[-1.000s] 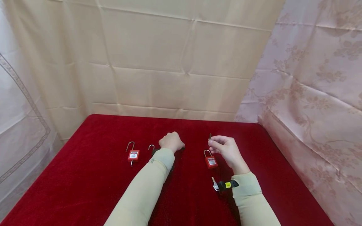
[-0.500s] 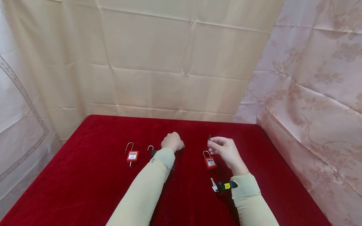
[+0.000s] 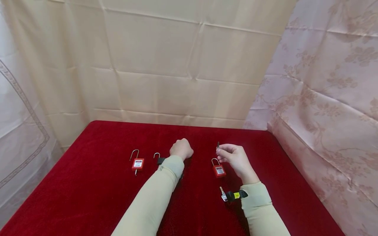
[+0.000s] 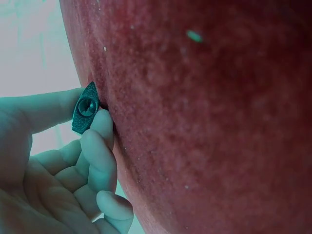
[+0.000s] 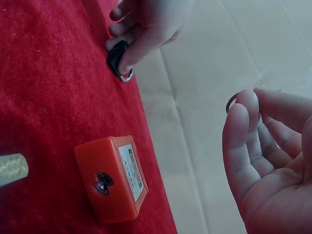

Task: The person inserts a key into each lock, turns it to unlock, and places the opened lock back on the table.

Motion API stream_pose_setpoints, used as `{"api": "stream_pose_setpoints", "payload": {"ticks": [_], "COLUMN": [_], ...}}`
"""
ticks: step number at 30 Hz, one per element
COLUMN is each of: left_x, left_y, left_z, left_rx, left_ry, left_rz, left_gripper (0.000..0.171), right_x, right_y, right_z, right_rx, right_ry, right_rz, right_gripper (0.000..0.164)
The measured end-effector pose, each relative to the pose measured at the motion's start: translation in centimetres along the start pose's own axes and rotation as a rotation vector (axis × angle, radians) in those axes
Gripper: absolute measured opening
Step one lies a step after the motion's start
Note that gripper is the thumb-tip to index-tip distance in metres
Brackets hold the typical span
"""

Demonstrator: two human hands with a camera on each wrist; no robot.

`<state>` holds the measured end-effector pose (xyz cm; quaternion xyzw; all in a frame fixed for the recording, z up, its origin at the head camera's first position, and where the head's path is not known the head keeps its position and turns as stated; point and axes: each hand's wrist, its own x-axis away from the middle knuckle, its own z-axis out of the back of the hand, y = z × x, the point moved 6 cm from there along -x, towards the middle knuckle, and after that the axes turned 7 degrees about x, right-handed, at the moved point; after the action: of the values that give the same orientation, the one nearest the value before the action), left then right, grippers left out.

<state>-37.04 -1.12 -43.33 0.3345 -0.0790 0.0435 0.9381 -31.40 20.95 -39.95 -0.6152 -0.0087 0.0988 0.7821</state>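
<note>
Left hand (image 3: 181,149): grip closed on small black padlock with metal shackle (image 4: 87,108), body pinched at the fingertips, round keyhole exposed. Right hand (image 3: 235,156): grip pinches small dark metal piece with curved edge (image 3: 218,144), mostly hidden. Red block-shaped padlock with white label (image 3: 219,170) on red-velvet worktop (image 3: 200,200), near right hand, untouched.

A pale yellow-green left sleeve (image 3: 149,203) at seven o'clock and matching right sleeve (image 3: 262,211) at five have broad, seamed cuffs (image 3: 173,166).
</note>
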Motion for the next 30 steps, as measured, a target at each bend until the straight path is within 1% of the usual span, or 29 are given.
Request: {"api": "stream_pose_setpoints", "payload": {"ticks": [5, 13, 16, 20, 23, 27, 30], "left_x": [-0.1, 0.2, 0.5, 0.8, 1.0, 1.4, 1.9], "left_y": [0.1, -0.2, 0.1, 0.9, 1.4, 2.0, 2.4], "left_z": [0.0, 0.2, 0.6, 1.5, 2.1, 2.7, 3.2], "left_rx": [0.004, 0.045, 0.071, 0.085, 0.099, 0.138, 0.167], "left_ry": [-0.001, -0.028, -0.021, -0.002, 0.005, 0.01, 0.026], "left_rz": [0.0, -0.019, -0.048, -0.106, -0.135, -0.159, -0.196], "left_gripper": [0.023, 0.032, 0.033, 0.035, 0.037, 0.043, 0.049], "right_x": [0.0, 0.1, 0.2, 0.3, 0.4, 0.5, 0.6], "right_y": [-0.1, -0.4, -0.5, -0.8, -1.0, -1.4, -1.8], "right_z": [0.1, -0.1, 0.0, 0.0, -0.1, -0.3, -0.4], "right_rx": [0.005, 0.021, 0.018, 0.009, 0.009, 0.01, 0.0], "right_ry": [-0.001, -0.006, -0.007, -0.01, -0.014, -0.026, -0.035], "right_rz": [-0.003, -0.012, -0.011, -0.003, 0.005, 0.019, 0.023], "right_gripper": [0.018, 0.024, 0.025, 0.026, 0.025, 0.027, 0.028]}}
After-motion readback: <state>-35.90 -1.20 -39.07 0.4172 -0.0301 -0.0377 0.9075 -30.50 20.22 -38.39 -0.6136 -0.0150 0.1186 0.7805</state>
